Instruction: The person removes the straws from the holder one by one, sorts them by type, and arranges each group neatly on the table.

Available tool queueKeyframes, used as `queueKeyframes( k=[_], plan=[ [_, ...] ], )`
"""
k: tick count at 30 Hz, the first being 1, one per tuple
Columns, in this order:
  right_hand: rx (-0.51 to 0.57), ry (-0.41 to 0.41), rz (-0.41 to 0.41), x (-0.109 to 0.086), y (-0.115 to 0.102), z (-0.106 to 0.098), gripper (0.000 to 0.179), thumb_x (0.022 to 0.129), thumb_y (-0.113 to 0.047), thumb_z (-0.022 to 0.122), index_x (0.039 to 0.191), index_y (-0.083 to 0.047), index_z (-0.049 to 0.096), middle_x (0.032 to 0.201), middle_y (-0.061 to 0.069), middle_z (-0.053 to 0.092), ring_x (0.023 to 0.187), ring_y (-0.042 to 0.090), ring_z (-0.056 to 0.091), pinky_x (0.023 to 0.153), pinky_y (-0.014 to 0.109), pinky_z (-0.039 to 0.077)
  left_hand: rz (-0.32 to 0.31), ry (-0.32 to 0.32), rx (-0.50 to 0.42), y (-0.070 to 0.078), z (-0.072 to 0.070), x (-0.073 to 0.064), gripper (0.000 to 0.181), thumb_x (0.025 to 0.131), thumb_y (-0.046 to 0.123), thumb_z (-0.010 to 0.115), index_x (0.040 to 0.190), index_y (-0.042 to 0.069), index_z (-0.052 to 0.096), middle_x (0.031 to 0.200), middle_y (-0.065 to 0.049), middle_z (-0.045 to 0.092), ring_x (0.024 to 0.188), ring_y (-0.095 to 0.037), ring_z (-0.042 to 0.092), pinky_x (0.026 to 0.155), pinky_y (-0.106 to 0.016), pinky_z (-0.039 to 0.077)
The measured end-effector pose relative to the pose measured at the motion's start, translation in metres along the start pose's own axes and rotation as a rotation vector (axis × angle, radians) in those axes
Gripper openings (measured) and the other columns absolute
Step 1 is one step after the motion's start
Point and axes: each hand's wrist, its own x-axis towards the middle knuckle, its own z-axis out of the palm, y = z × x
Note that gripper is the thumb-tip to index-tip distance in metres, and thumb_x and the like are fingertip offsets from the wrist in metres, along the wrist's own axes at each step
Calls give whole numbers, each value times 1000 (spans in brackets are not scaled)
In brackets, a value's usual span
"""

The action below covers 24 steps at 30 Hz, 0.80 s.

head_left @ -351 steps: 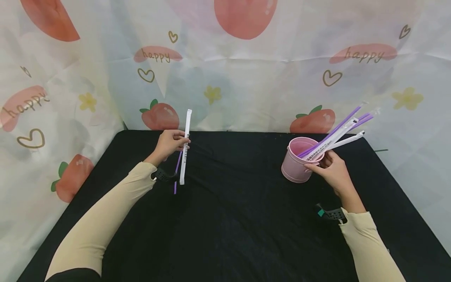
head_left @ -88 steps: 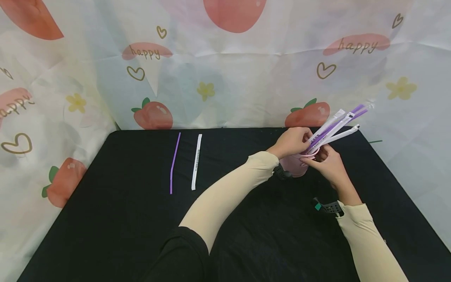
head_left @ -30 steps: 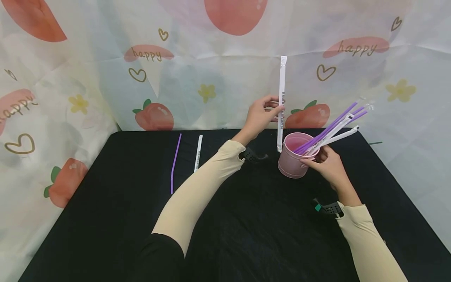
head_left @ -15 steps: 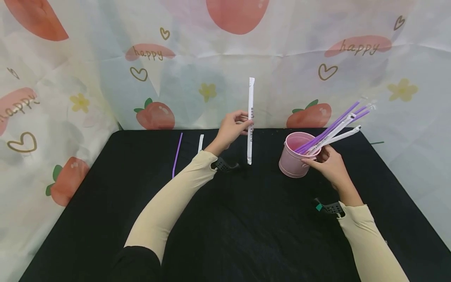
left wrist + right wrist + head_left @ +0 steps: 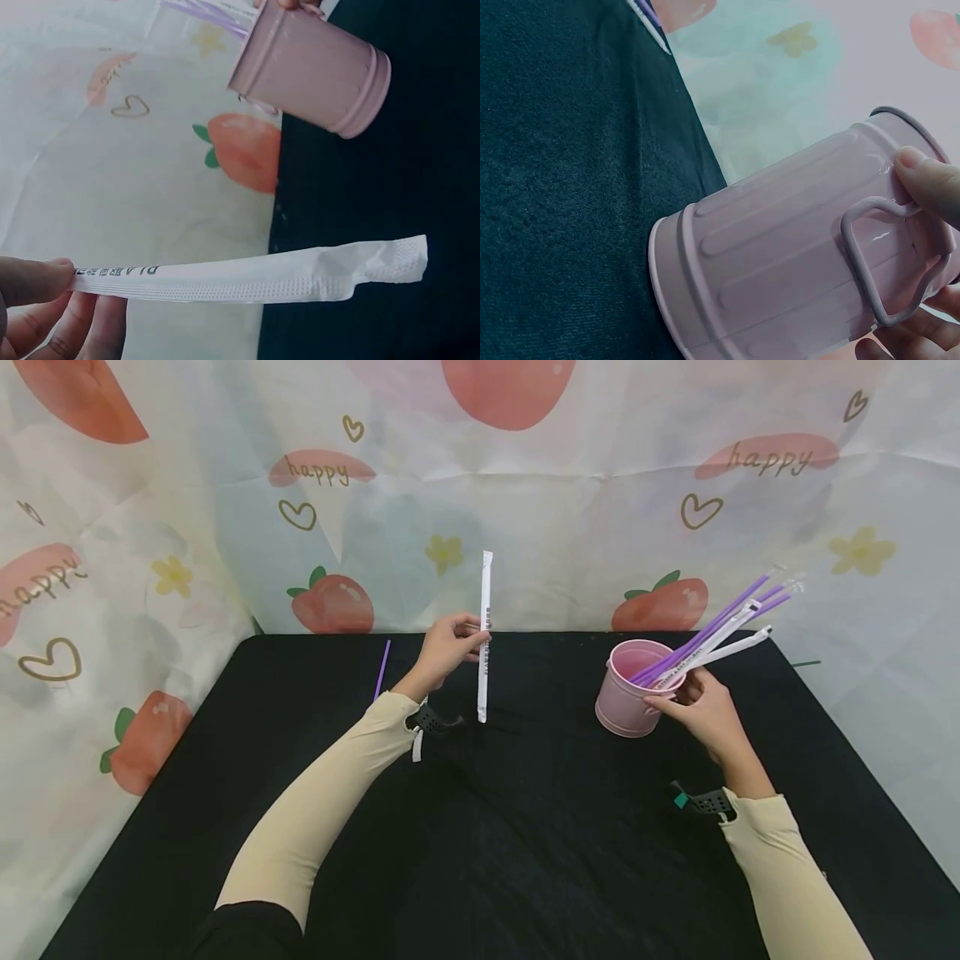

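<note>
My left hand [image 5: 447,652] pinches a white paper-wrapped straw [image 5: 484,689] near its middle and holds it upright over the back of the black table. In the left wrist view, printed letters show on the wrapper [image 5: 225,281] by the thumb. A purple straw [image 5: 383,667] lies on the cloth left of this hand, its near part hidden by the sleeve. Beneath the left wrist, a second white wrapped straw [image 5: 417,747] is mostly covered. My right hand [image 5: 705,714] grips the rim and handle side of a pink bucket [image 5: 626,710], which holds several leaning purple and white straws [image 5: 705,639].
A black cloth [image 5: 510,843] covers the table. Behind and to the left hangs a pale printed curtain [image 5: 540,552] along the table's back edge. The bucket's wire handle [image 5: 862,262] sticks out on its side in the right wrist view.
Since reaching into the bucket, my left hand has drawn out a white wrapped straw and carried it leftward and lower. Earlier it set down the purple and white straws. The right hand stays put.
</note>
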Motion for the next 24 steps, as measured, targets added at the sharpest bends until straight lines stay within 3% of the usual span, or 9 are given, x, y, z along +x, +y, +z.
queueKeyframes(
  k=[8, 15, 21, 24],
  plan=[
    [20, -1, -7, 1, 0, 0, 62, 84, -16, 71, 133, 1, 38, 111, -15, 51, 96, -15, 51, 77, 0, 44, -53, 16, 43, -17, -20, -9, 26, 91, 7, 60, 114, -5, 60, 103, -20, 66, 68, -4, 59, 72, -28, 59],
    [24, -1, -5, 0, -1, 1, 61, 84, -16, 71, 132, 2, 38, 107, -19, 50, 95, -15, 50, 77, 0, 44, -97, 29, 45, -30, -31, -14, 29, 91, 6, 60, 116, -7, 58, 103, -21, 65, 65, -3, 58, 80, -41, 58],
    [14, 0, -6, 0, -2, 1, 63, 84, -16, 71, 134, 1, 38, 108, -18, 50, 94, -15, 50, 76, 0, 44, -120, 40, 67, -43, -38, -16, 26, 90, 4, 60, 113, -8, 59, 99, -22, 66, 61, -1, 58, 68, -27, 59],
    [13, 0, -4, 0, -1, 1, 63, 84, -16, 71, 135, 1, 38, 109, -17, 50, 95, -15, 50, 77, 0, 44, -143, 41, 95, -51, -41, -17, 25, 90, 4, 60, 111, -8, 59, 96, -20, 66, 61, -2, 58, 68, -27, 59]
  ],
)
